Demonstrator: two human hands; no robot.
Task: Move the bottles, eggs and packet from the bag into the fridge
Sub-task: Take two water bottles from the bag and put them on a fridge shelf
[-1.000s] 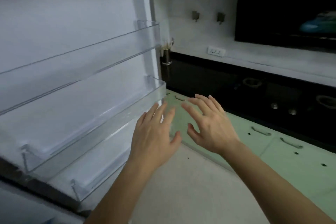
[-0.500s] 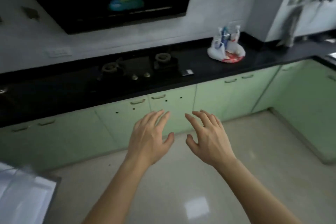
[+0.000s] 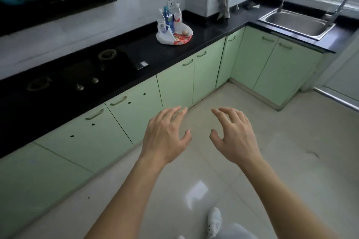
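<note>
A white plastic bag point(image 3: 164, 36) sits on the black counter, far ahead of my hands. Bottles point(image 3: 168, 18) stand upright in it, one of them blue. An egg point(image 3: 185, 32) and a red packet point(image 3: 181, 39) lie at its open right side. My left hand point(image 3: 165, 135) and my right hand point(image 3: 234, 135) hover side by side over the floor, fingers spread, holding nothing. The fridge is out of view.
A black counter point(image 3: 209, 33) runs over green cabinets point(image 3: 174, 87) and turns the corner to a steel sink point(image 3: 297, 23) at the right. A gas hob point(image 3: 77, 75) is set into the counter at the left. The tiled floor point(image 3: 272, 151) lies under my hands.
The view has swung right, from the open fridge door to the counter with the bag, and the bag is nearer now. Both hands stay open and empty.
</note>
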